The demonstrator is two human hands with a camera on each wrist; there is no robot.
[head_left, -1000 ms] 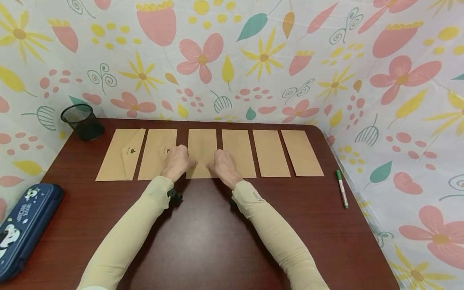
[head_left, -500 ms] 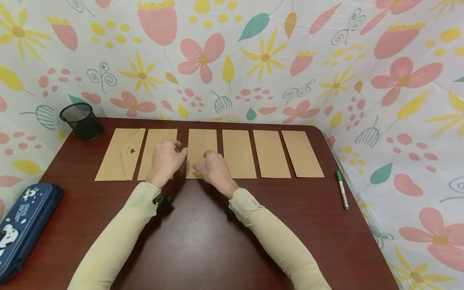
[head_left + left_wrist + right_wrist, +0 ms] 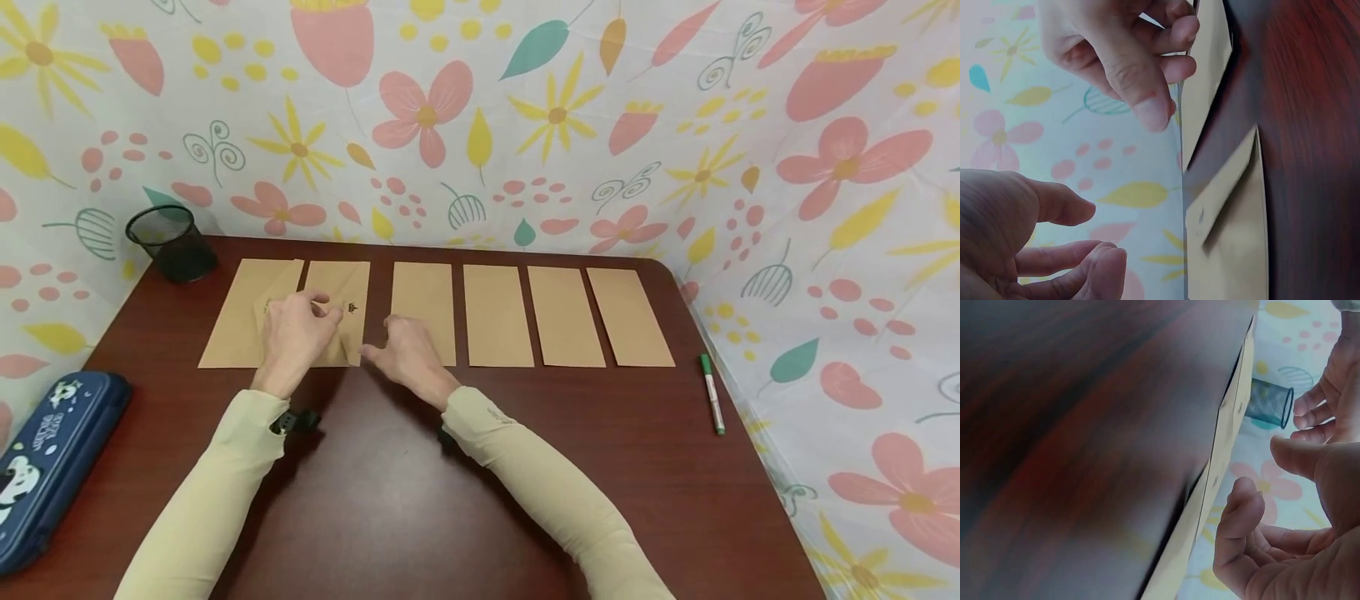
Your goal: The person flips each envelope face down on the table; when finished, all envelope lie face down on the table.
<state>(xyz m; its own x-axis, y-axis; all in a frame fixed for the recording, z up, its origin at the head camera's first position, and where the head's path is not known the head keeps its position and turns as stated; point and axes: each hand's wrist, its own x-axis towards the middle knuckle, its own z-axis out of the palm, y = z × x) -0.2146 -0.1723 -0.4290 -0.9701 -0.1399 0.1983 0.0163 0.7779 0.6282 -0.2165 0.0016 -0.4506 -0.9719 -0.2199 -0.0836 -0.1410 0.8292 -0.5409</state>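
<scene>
My left hand [image 3: 294, 335] hovers over the adjoining edges of the first kraft envelope [image 3: 228, 325] and the second envelope [image 3: 352, 283]. Its fingers are loosely bent, with nothing between thumb and fingertips in the left wrist view. My right hand [image 3: 408, 350] is above the near left corner of the third envelope [image 3: 423, 287], thumb pointing left. In the right wrist view this right hand [image 3: 1285, 550] has relaxed, bent fingers and holds nothing. A small crown print shows on the second envelope's flap; my left hand partly covers the first one's flap. One envelope [image 3: 1235, 262] shows a lifted flap.
Further right in the row lie three plain envelopes, among them the rightmost envelope [image 3: 630, 317]. A black mesh pen cup [image 3: 176, 250] stands at the back left. A blue pencil case [image 3: 56, 467] lies at the left, a green-capped marker [image 3: 712, 396] at the right edge.
Both hands have moved left along the row, the left from the second envelope toward the first, the right off the third envelope's middle. The second envelope's crown print is visible again.
</scene>
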